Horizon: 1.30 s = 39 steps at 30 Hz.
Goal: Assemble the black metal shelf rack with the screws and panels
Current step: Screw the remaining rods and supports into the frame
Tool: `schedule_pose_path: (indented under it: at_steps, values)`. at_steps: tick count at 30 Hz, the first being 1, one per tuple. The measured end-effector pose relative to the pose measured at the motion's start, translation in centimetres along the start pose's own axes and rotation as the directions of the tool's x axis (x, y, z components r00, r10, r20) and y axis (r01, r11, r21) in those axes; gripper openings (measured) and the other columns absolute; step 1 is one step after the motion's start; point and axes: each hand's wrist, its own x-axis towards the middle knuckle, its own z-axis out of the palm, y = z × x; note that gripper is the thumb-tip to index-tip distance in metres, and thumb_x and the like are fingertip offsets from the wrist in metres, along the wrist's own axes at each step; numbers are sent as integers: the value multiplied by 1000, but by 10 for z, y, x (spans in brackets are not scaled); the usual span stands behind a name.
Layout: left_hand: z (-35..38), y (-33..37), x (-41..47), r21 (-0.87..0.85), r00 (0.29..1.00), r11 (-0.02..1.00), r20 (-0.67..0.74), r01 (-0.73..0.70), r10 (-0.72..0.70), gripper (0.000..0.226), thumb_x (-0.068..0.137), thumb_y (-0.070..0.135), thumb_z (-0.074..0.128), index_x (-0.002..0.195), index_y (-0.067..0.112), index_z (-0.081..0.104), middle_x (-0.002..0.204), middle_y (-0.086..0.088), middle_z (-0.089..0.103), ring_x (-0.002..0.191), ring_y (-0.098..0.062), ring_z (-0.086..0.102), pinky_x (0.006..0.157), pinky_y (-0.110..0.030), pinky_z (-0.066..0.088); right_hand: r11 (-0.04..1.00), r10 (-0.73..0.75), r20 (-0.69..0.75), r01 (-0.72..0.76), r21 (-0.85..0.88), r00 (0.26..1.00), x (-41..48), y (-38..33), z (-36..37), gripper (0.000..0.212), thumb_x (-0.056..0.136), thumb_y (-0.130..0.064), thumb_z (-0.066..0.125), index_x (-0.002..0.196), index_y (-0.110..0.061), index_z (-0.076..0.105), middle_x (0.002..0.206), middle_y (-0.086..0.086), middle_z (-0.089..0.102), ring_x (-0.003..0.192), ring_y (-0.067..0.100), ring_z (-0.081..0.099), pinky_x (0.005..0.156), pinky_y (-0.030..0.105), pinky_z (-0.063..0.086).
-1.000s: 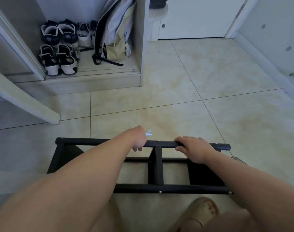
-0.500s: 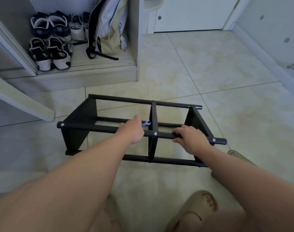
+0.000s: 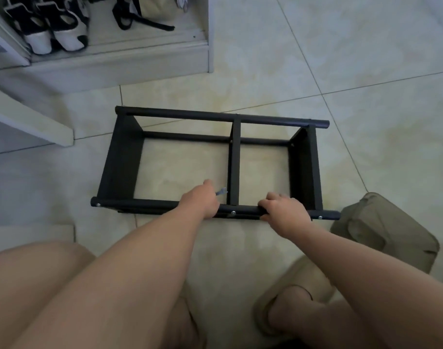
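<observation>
The black rack frame (image 3: 122, 159) lay on the tiled floor (image 3: 366, 84) directly ahead of my knees. Its long axis ran left to right across my line of reach, and its open face was turned up.

1. Rack position. The near rail (image 3: 144, 204) was the member closest to me. The far rail (image 3: 190, 116) lay parallel to it on the rack's other side. The centre divider (image 3: 234, 167) joined the two at about mid-length.

2. Left hand (image 3: 200, 201). It was curled over the near rail, just left of the centre divider. A small silver wrench (image 3: 221, 192) stuck out from its fingers toward the divider.

3. Right hand (image 3: 282, 210). It was wrapped around the same rail, just right of the divider, with fingers over the top and thumb on my side.

4. Governing relation. The centre screw (image 3: 233, 212) sat on the near rail's outer face, between my two hands. It was nearer the left hand, the one carrying the wrench. Two more screw heads showed near the rail's left and right ends, each well apart from either hand.

5. Assessment. With both hands straddling the rack's mid-length, I judged the grip balanced for shifting or turning the frame. If the centre screw came next, the left hand needed only a short move along the rail.

A tan slipper (image 3: 381, 230) lay just beyond the rack's right end.
</observation>
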Motion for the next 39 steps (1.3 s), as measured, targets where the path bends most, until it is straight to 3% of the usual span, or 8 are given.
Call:
schedule_pose_path:
  at_steps: [4,7,12,18,22,29,34,39]
  values:
    - [-14,7,2,60,998,998,59,6,-9,19,98,12,44,116,8,43,103,-10,54,94,-31,55,75,-37,42,997,21,36,-24,67,999,5,3,-9,38,101,-40,58,136,-27,57,124,-1,54,115,24,51,87,37,48]
    - [-39,18,6,144,995,989,102,-36,21,28,99,10,45,123,2,56,115,-14,61,109,-33,60,83,-36,46,994,-6,31,3,109,999,8,3,-22,66,96,-52,61,153,-29,37,143,0,48,130,27,45,103,41,44]
    - [-91,18,16,208,993,971,15,-114,114,30,98,12,49,122,6,65,124,-13,64,114,-30,61,94,-35,51,981,-98,-93,111,156,991,17,-8,-25,103,87,-74,56,162,-35,-3,171,-4,2,157,24,3,124,46,13]
    - [-109,8,38,263,977,943,113,-203,179,23,97,14,57,114,7,70,106,-7,69,101,-25,64,84,-35,52,981,-187,-132,191,19,973,45,-16,1,115,68,-98,26,154,-43,-27,163,-7,-36,151,24,-32,125,55,-5]
    - [-85,-7,61,120,945,957,231,-262,230,12,92,13,65,99,17,73,84,-1,69,82,-18,64,68,-25,47,975,-219,-166,223,0,961,59,-12,12,114,70,-101,17,155,-39,-27,163,-6,-37,151,20,-32,125,56,-3]
    - [-34,-31,93,-189,921,951,262,-245,290,7,88,16,70,87,23,70,78,5,70,75,-12,65,74,-28,52,947,-313,-244,322,-2,918,72,-8,14,114,83,-91,30,163,-20,-9,169,4,-21,156,19,-16,127,55,2]
    - [-10,-37,103,-507,928,849,222,-151,298,11,90,11,69,87,22,71,80,1,70,73,-10,63,72,-27,52,939,-332,-298,343,-17,895,75,-7,18,114,86,-85,38,163,-8,4,171,13,-6,158,26,-4,125,59,9]
    - [-6,-34,104,-666,921,744,250,-60,298,12,91,9,67,90,20,73,84,4,69,79,-6,64,79,-25,55,937,-337,-318,349,-21,886,76,-8,19,114,86,-83,42,161,-4,9,170,17,0,158,29,3,124,62,14]
